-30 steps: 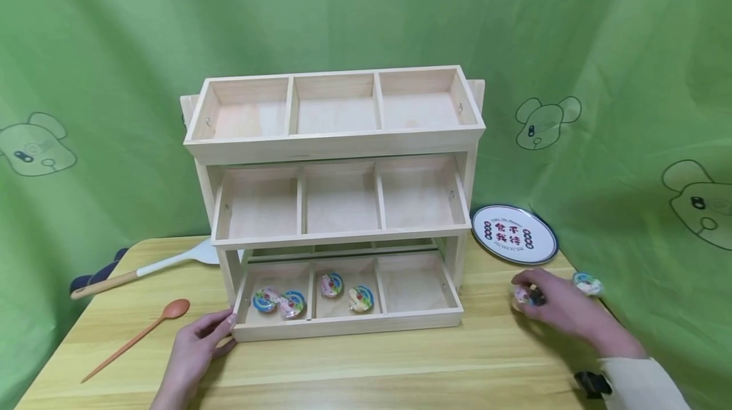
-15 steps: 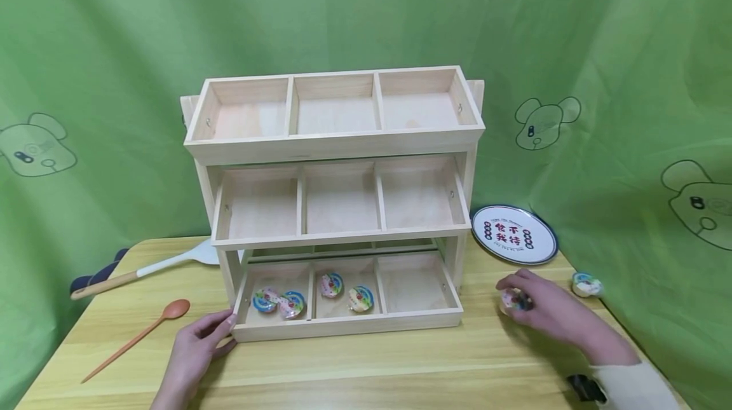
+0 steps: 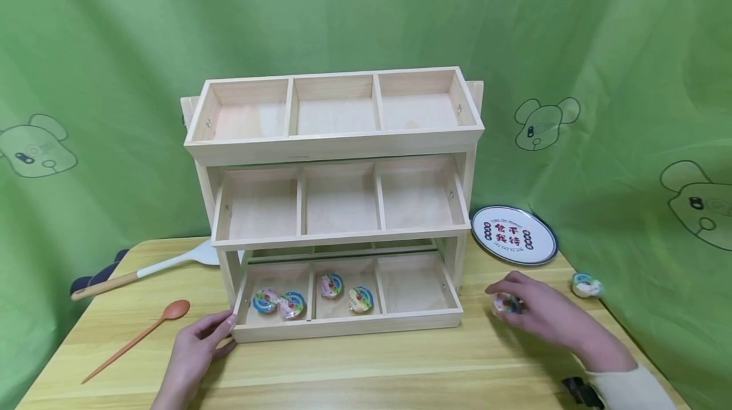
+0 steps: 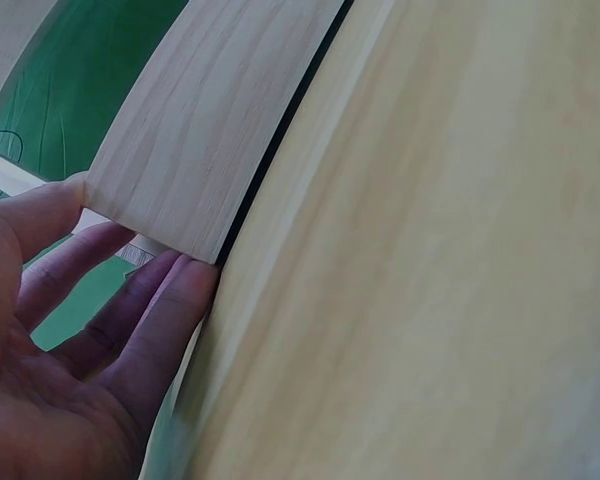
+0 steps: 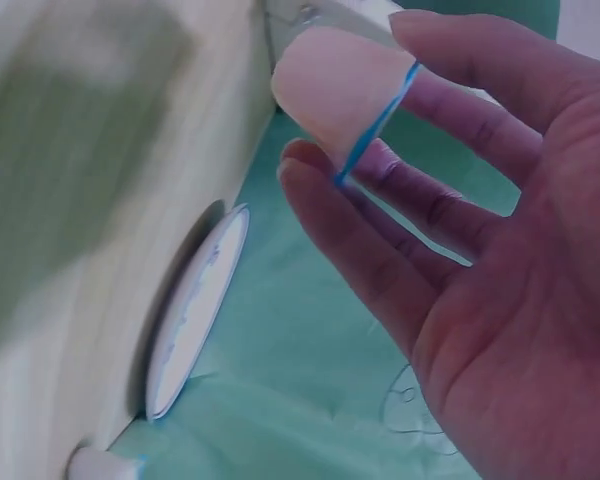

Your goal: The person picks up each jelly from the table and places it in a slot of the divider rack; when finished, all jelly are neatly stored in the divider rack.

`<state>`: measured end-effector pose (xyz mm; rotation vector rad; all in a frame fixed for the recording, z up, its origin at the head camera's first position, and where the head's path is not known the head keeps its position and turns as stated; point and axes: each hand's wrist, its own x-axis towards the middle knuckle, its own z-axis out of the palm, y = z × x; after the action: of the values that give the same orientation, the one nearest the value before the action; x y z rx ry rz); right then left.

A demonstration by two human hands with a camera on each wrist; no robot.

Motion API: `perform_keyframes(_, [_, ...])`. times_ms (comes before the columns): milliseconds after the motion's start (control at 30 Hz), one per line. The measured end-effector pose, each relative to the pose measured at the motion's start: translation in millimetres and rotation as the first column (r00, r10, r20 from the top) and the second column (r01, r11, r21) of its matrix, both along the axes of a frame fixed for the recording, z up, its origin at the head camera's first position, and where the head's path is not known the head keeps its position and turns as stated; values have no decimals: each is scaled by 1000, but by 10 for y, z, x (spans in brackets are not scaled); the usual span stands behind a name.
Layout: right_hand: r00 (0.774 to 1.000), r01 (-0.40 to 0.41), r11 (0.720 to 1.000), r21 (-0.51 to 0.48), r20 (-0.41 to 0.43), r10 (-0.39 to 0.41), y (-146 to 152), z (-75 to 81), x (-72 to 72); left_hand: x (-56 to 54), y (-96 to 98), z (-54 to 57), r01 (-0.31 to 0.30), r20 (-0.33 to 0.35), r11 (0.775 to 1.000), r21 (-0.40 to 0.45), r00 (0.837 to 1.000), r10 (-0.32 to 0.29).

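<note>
My right hand (image 3: 543, 308) holds a small jelly cup (image 5: 342, 85) with a blue rim by its edge, between thumb and fingers, over the table right of the wooden rack (image 3: 332, 149). In the right wrist view its pale, rounded body points away from the palm. My left hand (image 3: 194, 349) grips the front left corner of the rack's bottom tray (image 3: 349, 327), thumb at the upper edge and fingertips at the lower one. Two jelly cups (image 3: 291, 304) lie in that tray's left compartment and two more cups (image 3: 360, 299) in the middle one. Another jelly cup (image 3: 586, 285) stands near the table's right edge.
A white oval plate (image 3: 513, 235) with red characters lies behind my right hand. On the left are an orange spoon (image 3: 175, 309) and a white spatula (image 3: 166, 263) with a wooden handle. A green curtain (image 3: 343, 9) hangs behind the table.
My right hand has moved left with the jelly cup, away from the cup near the right edge. My left hand has stayed at the tray's corner.
</note>
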<state>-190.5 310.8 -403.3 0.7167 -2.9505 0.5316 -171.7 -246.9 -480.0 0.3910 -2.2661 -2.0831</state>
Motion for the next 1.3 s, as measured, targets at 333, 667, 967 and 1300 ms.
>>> perform_keyframes(333, [998, -48, 998, 35, -34, 49, -205, 181, 81, -1, -1, -5, 3, -10, 1000, 5, 1000, -3])
perform_keyframes(667, [995, -94, 994, 48, -38, 96, -393, 343, 95, -7, 2, -1, 3, -14, 1000, 18, 1000, -2])
perform_keyframes(967, [980, -192, 981, 13, -49, 193, -617, 358, 12, -4, -13, -3, 5, -15, 1000, 11, 1000, -5])
perform_keyframes(1300, [979, -202, 979, -16, -3, 202, -898, 311, -113, -3, 0, 3, 7, -23, 1000, 14, 1000, -7])
